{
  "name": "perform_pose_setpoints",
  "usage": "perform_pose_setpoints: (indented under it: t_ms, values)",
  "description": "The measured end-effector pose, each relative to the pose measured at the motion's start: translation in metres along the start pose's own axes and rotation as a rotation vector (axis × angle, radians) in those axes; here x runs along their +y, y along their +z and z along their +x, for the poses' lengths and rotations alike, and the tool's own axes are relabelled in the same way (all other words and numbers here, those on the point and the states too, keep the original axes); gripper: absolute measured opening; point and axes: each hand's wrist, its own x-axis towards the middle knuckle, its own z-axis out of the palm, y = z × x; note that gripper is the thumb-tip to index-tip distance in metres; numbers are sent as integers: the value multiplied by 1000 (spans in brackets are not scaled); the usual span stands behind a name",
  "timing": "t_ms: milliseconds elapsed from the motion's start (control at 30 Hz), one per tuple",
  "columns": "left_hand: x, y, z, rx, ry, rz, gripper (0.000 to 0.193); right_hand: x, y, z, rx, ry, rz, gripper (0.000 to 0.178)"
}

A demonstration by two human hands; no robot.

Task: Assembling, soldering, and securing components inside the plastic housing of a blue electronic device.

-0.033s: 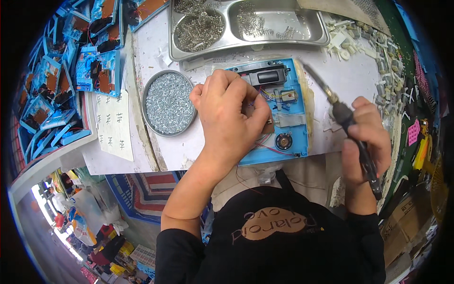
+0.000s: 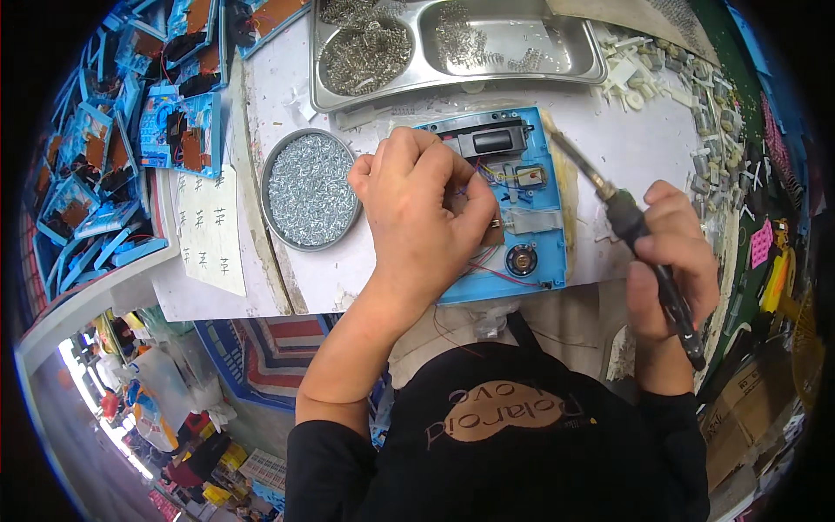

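Observation:
My left hand is bent over the left part of a blue plastic casing, thumb and fingers pinched together. What they hold, if anything, is hidden; a small brown board shows at the thumb. Inside the casing are a black compartment, a small motor, coloured wires and a round speaker. Raised to the right of the casing, my right hand grips a black-handled screwdriver. Its long metal shaft points up and left, with the tip near the casing's upper right corner.
A round dish of screws stands left of my left hand. Behind the casing is a steel tray with springs. Blue casings are heaped at the left; small white and grey parts lie at the far right. A handwritten sheet lies near left.
The screwdriver's tip has shifted slightly left and down, and its handle end has swung a little down and right. My left hand and the casing look unmoved.

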Motion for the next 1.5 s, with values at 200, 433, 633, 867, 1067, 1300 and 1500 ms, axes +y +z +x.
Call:
perform_pose_setpoints:
  t_ms: [200, 433, 633, 867, 1067, 1300, 1500]
  values:
    - [-1, 0, 1, 0, -1, -6, 15, 5, 15, 11, -50, -42, 17, 20]
    - [0, -1, 2, -7, -13, -7, 15, 13, 25, 15, -91, -43, 15, 26]
    - [-1, 0, 0, -3, -18, -5, 15, 15, 30, 17, -91, -46, 24, 26]
    - [0, -1, 1, -7, -11, 7, 14, 12, 29, 12, -123, 6, 17, 18]
    - [0, 0, 2, -5, -1, 20, 15, 12, 29, 12, -126, 33, 23, 17]
    - [0, 1, 1, 5, -6, 24, 16, 12, 26, 13, -116, 68, 73, 17]
    - [-1, 3, 1, 8, -13, 25, 16, 14, 26, 14, -83, 1, 66, 21]
